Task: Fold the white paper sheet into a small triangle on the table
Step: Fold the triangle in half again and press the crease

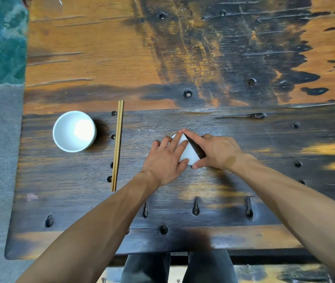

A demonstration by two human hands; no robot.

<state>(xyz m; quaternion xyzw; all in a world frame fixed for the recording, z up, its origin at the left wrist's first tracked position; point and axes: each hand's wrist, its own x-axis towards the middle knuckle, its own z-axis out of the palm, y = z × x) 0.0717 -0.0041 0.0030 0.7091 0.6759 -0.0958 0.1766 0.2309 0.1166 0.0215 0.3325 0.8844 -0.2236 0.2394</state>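
The white paper [189,154] lay on the dark counter [264,139], right of the chopsticks [117,146]. The left hand [165,158] pressed it flat, fingers spread; the right hand [216,151] pressed too, forefinger extended along its edge. Uneven pressure risked the sheet sliding — leaving a crooked crease.

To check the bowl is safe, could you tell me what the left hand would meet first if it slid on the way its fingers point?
Probably nothing: the left hand points up-right, away from the bowl, toward bare table.
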